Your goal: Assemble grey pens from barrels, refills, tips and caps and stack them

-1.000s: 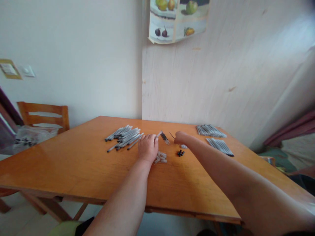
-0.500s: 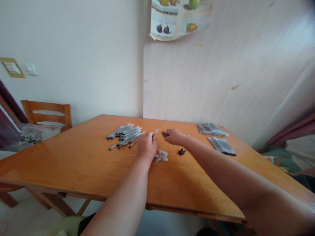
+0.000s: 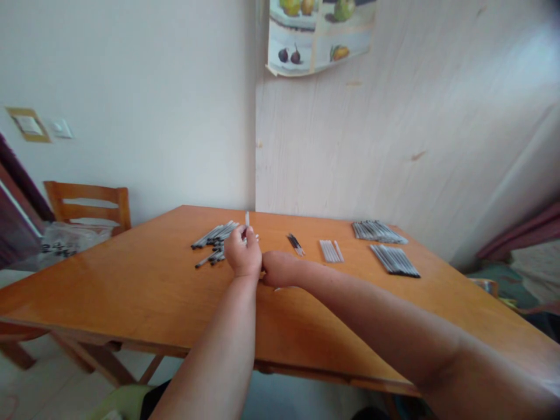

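Observation:
My left hand [image 3: 242,252] is closed round a clear pen barrel [image 3: 247,219], which points upward past the thumb. Just right of it and slightly lower, my right hand [image 3: 280,269] has its fingers curled close against the left hand. A small dark bit shows at its fingertips, but what it grips is hidden. Behind the left hand lies a pile of grey pens [image 3: 214,238] with black ends. Slim dark refills [image 3: 296,244] lie together beyond the right hand, and a row of clear barrels [image 3: 331,251] sits to their right.
Two flat rows of pens, a far one [image 3: 378,231] and a nearer one [image 3: 395,260], lie on the right of the wooden table [image 3: 175,309]. A chair [image 3: 87,201] with a plastic bag [image 3: 70,240] stands at the left. A wall rises behind the table.
My right hand has moved left and nearer from the refills to beside my left hand. The left hand has shifted left and turned, its barrel now upright. The short pale pieces are now mostly covered.

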{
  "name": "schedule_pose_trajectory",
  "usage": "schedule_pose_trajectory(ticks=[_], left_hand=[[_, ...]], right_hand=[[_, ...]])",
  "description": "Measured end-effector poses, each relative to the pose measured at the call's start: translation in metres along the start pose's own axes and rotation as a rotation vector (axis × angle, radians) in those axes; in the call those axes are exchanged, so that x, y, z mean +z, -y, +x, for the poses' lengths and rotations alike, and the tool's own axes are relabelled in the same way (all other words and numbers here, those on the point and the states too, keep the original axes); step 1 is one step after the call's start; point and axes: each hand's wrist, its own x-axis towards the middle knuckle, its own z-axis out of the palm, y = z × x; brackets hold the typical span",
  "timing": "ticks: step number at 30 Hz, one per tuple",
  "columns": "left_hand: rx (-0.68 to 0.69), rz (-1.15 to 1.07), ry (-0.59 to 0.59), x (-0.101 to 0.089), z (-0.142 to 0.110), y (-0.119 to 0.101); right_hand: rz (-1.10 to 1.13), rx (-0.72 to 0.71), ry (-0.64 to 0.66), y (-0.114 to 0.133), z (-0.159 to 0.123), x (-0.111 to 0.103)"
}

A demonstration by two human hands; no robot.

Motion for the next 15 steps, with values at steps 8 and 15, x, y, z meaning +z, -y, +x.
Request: schedule_pose_trajectory(ticks=[8,15], left_hand=[[-0.067,-0.081,-0.154,-0.012,0.006,-0.002],[-0.067,-0.097,-0.181,-0.013,0.006,-0.003]], right_hand=[[-0.090,-0.088,0.067,0.018,0.006,-0.002],[-0.092,-0.085,0.097,0.018,0.010,-0.004]])
